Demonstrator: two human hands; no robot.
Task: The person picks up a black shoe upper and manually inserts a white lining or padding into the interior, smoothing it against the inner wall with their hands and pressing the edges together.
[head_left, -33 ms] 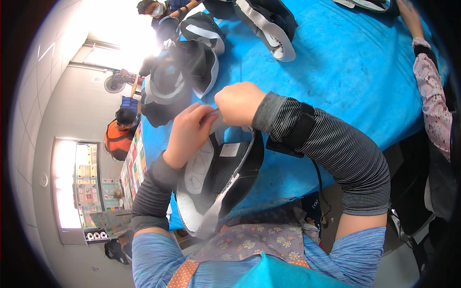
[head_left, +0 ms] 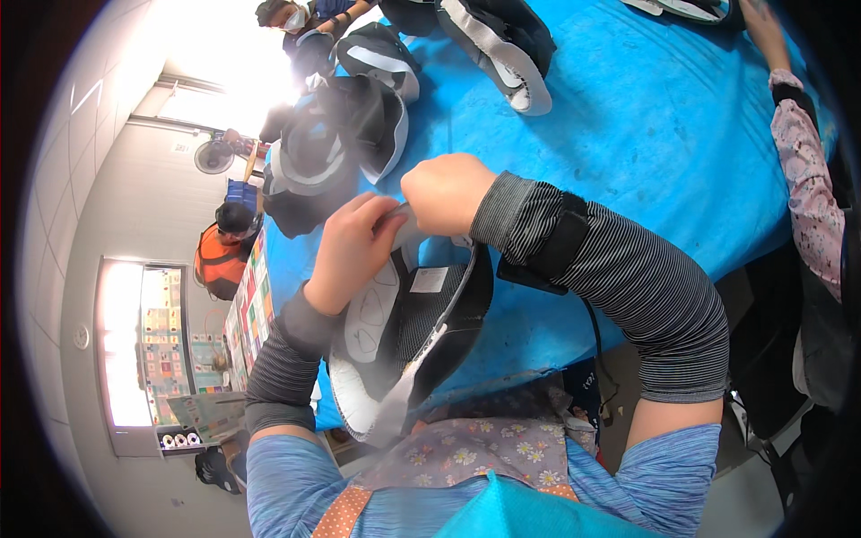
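A black shoe upper (head_left: pixel 455 310) with a pale lining lies tilted before me, its opening facing up. Inside it shows a white label (head_left: pixel 429 280) on ribbed dark fabric. At its far end, my left hand (head_left: pixel 350 247) pinches a pale grey edge between thumb and fingers. My right hand (head_left: pixel 450 193) is closed like a fist against the same edge, close to the left fingertips; its own fingertips are hidden behind the knuckles. The near end of the upper, with loose whitish edging, hangs toward my apron.
A blue cloth (head_left: pixel 619 143) covers the table. Several more black and white uppers (head_left: pixel 498 54) lie at the far side and left. A co-worker's arm (head_left: pixel 789 125) reaches in at the right. Other people (head_left: pixel 224 247) sit at the far left. A black cable (head_left: pixel 596 336) hangs near my right forearm.
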